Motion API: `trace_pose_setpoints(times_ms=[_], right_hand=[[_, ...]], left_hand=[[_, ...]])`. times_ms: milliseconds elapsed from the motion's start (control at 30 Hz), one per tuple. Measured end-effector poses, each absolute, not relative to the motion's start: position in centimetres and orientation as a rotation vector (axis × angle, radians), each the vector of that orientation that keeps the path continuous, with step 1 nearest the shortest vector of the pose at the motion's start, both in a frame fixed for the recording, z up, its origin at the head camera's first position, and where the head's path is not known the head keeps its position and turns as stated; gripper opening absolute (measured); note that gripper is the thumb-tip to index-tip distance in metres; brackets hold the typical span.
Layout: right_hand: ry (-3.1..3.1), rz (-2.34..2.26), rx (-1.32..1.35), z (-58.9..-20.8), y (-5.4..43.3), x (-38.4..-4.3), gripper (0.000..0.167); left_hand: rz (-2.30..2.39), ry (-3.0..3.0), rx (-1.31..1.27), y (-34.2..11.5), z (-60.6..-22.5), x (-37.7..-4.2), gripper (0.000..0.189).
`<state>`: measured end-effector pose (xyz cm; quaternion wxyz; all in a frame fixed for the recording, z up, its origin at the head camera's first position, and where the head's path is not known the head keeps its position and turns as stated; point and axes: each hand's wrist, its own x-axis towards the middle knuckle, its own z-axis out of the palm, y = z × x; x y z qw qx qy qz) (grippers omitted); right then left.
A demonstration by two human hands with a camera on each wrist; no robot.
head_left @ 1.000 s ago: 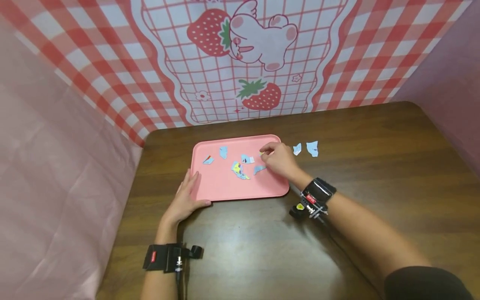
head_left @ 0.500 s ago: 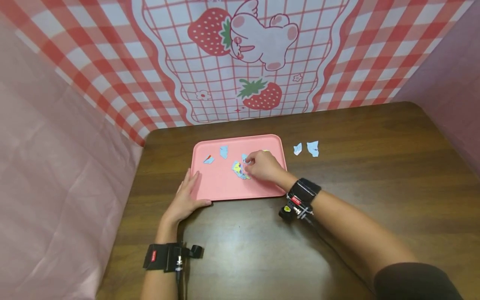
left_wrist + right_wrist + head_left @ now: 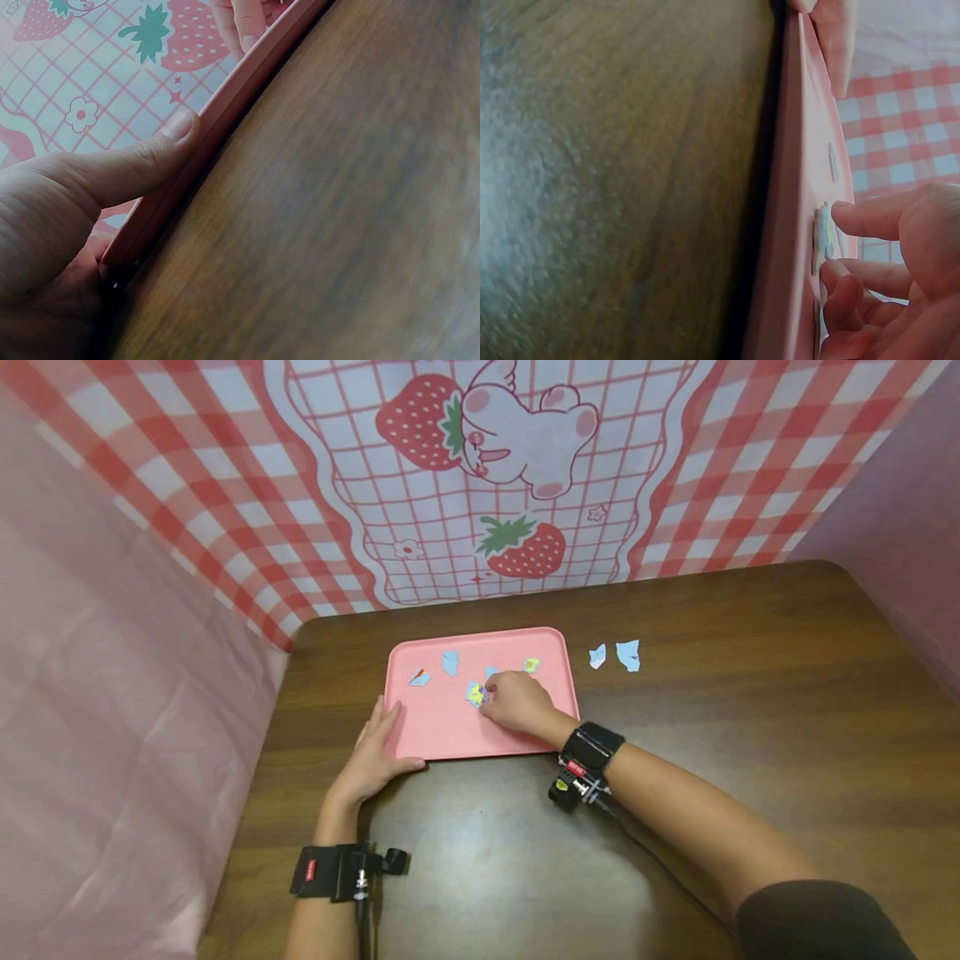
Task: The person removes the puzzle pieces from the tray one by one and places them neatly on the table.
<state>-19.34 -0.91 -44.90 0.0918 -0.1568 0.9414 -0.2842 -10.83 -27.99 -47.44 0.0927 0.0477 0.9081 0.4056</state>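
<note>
Tray: pink, rounded rectangular tray [image 3: 438, 731] on a brown wood-grain table [image 3: 480, 868].
Left hand: the left hand [image 3: 372, 758], fingers and thumb spread wide, touches the tray's near-left corner, thumb on the near rim.
Right hand: the right hand [image 3: 516, 702] reaches over the tray's middle, thumb and fingers bent, a narrow gap between tips; cannot tell whether they pinch anything.
Piece at fingertips: flat, irregular yellow-and-blue piece [image 3: 476, 694], mid-tray.
Far-left tray: red-marked light-blue piece [image 3: 420, 678].
Far-right tray: small yellow piece [image 3: 532, 665].
Right of tray: two light-blue irregular pieces [image 3: 628, 656].
</note>
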Motion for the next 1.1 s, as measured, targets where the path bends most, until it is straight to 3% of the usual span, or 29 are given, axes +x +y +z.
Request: trace_pose_setpoints(times_ms=[833, 1100], right_hand=[[2.834, -0.782, -0.524, -44.6, -2.1, -18.9, 0.037], [2.86, -0.818, -0.524, -44.8, -2.0, -18.7, 0.026]], left_hand=[[1.189, 2.694, 0.131, -27.8, -47.0, -10.7, 0.11], [1.191, 2.69, 0.129, -27.6, -46.9, -10.6, 0.109]])
